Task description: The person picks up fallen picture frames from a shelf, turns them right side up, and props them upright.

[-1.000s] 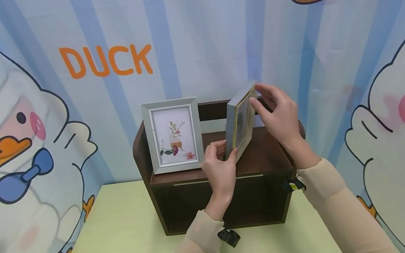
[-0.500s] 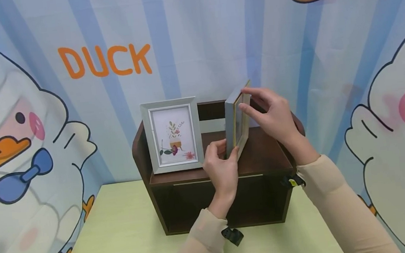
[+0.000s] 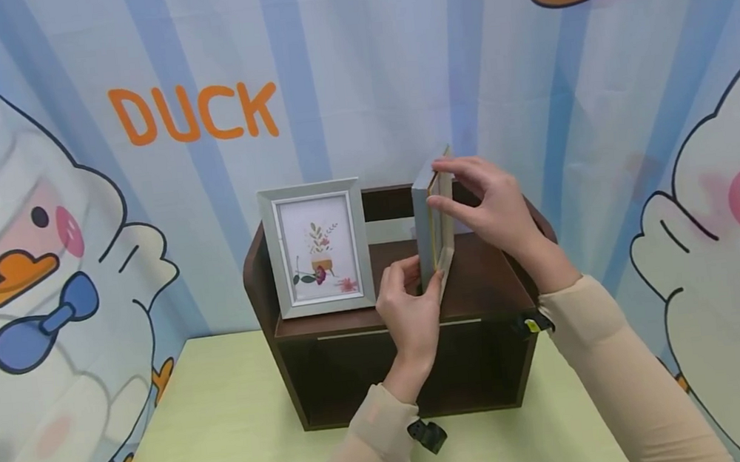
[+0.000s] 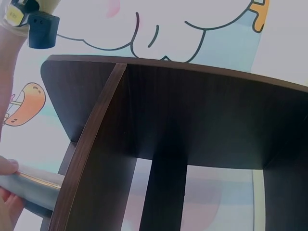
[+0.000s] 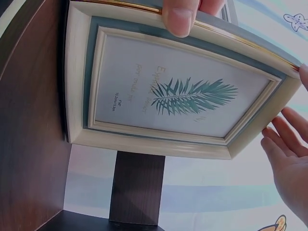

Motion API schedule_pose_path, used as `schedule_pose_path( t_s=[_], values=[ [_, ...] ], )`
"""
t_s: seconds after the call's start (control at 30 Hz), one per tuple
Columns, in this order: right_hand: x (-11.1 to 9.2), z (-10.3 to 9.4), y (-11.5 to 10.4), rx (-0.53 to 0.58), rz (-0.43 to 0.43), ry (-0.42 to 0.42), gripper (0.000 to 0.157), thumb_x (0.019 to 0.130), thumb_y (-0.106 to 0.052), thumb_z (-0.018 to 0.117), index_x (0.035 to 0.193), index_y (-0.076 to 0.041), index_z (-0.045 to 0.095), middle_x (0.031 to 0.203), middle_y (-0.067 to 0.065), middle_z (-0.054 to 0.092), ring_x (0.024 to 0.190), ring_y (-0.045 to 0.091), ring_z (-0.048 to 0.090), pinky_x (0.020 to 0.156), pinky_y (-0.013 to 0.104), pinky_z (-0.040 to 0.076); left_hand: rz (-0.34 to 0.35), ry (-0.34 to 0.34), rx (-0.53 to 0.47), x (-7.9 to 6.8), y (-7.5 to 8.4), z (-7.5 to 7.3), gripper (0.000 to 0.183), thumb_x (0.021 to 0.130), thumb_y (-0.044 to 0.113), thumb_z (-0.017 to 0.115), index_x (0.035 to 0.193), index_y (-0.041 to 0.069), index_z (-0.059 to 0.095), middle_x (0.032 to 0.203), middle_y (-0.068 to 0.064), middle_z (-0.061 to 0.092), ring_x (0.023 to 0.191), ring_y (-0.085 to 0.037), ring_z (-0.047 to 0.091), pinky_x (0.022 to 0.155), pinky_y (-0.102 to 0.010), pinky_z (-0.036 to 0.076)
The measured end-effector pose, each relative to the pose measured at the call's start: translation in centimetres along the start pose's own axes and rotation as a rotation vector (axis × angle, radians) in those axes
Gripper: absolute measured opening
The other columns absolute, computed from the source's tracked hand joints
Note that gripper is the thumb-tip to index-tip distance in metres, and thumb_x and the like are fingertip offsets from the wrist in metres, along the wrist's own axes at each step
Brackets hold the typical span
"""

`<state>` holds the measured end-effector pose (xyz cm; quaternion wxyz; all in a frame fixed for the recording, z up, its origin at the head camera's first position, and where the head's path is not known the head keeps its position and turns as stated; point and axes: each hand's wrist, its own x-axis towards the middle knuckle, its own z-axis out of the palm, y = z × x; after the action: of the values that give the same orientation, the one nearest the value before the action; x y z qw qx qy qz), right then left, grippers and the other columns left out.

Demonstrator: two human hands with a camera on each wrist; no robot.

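Observation:
A cream picture frame (image 3: 443, 242) stands almost edge-on on the shelf top, turned sideways. The right wrist view shows its front, with a teal inner border, a gold edge line and a green leaf print (image 5: 195, 96). My left hand (image 3: 412, 316) pinches its near side low down, the thumb (image 5: 179, 21) on the front. My right hand (image 3: 490, 201) grips the upper part by the top corner. To the left, a pale grey-white picture frame (image 3: 325, 306) with a flower-pot print stands upright on the same shelf top, untouched.
The dark brown two-level wooden shelf (image 3: 489, 286) has raised sides, a back rail and an open lower compartment (image 3: 344, 382). It stands on a pale green tabletop (image 3: 228, 423). Behind hangs a blue striped curtain (image 3: 382, 74) with duck drawings.
The cream frame has swung round, its far edge going left, so its front shows less in the head view. My right hand has moved left with it; my left hand has shifted slightly right.

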<state>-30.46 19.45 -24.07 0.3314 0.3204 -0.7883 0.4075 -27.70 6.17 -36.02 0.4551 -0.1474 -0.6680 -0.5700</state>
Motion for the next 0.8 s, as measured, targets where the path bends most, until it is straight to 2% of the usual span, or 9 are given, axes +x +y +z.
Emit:
schedule_pose_path(
  t_s=[0.07,0.27,0.37,0.6,0.8],
  values=[
    [0.0,0.0,-0.3,-0.003,-0.005,-0.004,0.047,0.074,-0.019,0.071,0.118,-0.015,0.057,0.121,-0.001,0.053,0.117,0.009,0.046,0.098,0.021,0.037,0.004,0.002,-0.001,-0.1,0.1,0.1,0.026,0.072,0.022,0.072,0.092,0.009,0.062,0.084,-0.002,0.058,0.077,-0.007,0.060,0.067,-0.024,0.053],
    [0.1,-0.6,-2.5,0.051,-0.010,-0.018,0.043,0.074,-0.007,0.070,0.115,-0.003,0.058,0.119,0.012,0.054,0.118,0.020,0.046,0.099,0.028,0.037,0.016,0.001,-0.012,-0.3,0.5,0.4,0.026,0.074,0.024,0.070,0.093,0.009,0.062,0.085,-0.002,0.058,0.079,-0.007,0.059,0.069,-0.024,0.053],
    [0.1,-0.8,-3.2,0.072,-0.011,-0.031,0.041,0.074,-0.004,0.069,0.114,0.000,0.058,0.118,0.014,0.055,0.117,0.022,0.047,0.099,0.028,0.037,0.015,-0.001,-0.018,-0.5,0.6,0.6,0.026,0.075,0.026,0.069,0.093,0.009,0.062,0.085,-0.003,0.058,0.079,-0.007,0.059,0.070,-0.024,0.053],
    [-0.1,-1.2,-2.6,0.108,-0.001,-0.049,0.042,0.075,-0.004,0.068,0.115,0.000,0.057,0.120,0.013,0.055,0.117,0.020,0.047,0.098,0.035,0.038,0.016,-0.011,-0.030,-0.8,0.7,0.9,0.026,0.074,0.022,0.071,0.094,0.008,0.062,0.087,-0.003,0.058,0.081,-0.007,0.059,0.071,-0.022,0.052],
    [-0.1,-1.4,-2.2,0.137,-0.040,-0.052,0.041,0.074,0.000,0.067,0.114,0.003,0.057,0.120,0.017,0.055,0.116,0.024,0.048,0.097,0.033,0.038,0.021,-0.033,-0.053,-1.2,0.8,1.0,0.027,0.074,0.021,0.071,0.096,0.009,0.062,0.089,-0.004,0.058,0.082,-0.008,0.059,0.071,-0.023,0.052]
  ],
)
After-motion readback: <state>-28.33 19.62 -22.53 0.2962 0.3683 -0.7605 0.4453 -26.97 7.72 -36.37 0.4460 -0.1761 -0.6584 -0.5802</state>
